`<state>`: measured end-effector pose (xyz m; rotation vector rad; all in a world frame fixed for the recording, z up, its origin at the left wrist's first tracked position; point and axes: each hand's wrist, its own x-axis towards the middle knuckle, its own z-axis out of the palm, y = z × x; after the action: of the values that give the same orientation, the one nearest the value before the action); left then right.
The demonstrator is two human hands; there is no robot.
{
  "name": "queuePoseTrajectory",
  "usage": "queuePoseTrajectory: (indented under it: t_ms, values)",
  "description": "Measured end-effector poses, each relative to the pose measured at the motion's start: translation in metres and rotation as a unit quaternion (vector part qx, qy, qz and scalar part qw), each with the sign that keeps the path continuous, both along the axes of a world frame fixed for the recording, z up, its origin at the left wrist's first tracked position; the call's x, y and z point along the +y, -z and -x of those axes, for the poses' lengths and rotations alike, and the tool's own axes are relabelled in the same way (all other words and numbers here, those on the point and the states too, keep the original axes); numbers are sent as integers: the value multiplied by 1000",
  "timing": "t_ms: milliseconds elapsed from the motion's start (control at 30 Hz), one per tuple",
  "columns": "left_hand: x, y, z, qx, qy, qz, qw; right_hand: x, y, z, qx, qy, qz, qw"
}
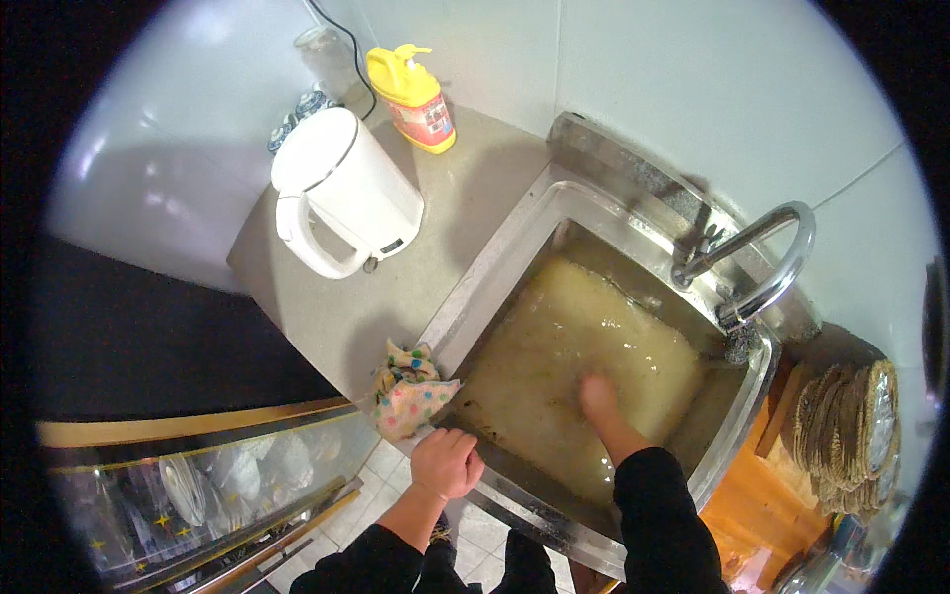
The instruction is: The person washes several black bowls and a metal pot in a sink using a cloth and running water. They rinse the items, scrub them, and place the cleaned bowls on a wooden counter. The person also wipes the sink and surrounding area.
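Observation:
A stainless steel sink [493,273] full of murky, yellowish-brown water [549,327] lies before me. My right hand [598,397] reaches into the water near the middle. Its fingers are under the surface, so what they touch or hold is hidden. On the front left rim rests my left hand [446,462], its fingers curled over the edge. Just above that hand, a crumpled cloth with coloured dots [415,401] lies across the sink's corner and the counter. A curved chrome faucet [798,252] rises from the sink's back right side.
On the grey counter [475,178] stand a white electric kettle [349,193], a yellow pump bottle [415,104] and a glass jar [326,56]. Woven items [839,431] are stacked right of the sink on a wooden surface [764,512]. A glass-fronted cabinet [223,482] is at lower left.

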<state>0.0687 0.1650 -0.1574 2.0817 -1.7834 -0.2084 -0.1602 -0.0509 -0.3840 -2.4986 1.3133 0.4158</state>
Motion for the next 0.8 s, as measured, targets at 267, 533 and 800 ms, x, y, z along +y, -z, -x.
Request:
queuePoseTrajectory:
  t_ms: [267,533,800]
  values:
    - [2,2,-4,-11,1,39,999,12,36,12,-36,18,39,998]
    - [10,6,-5,-9,-4,35,999,-9,6,20,-178,-265,-184,930]
    - [15,-1,-3,8,-18,-16,1000,130,-237,-24,-381,292,-416,772]
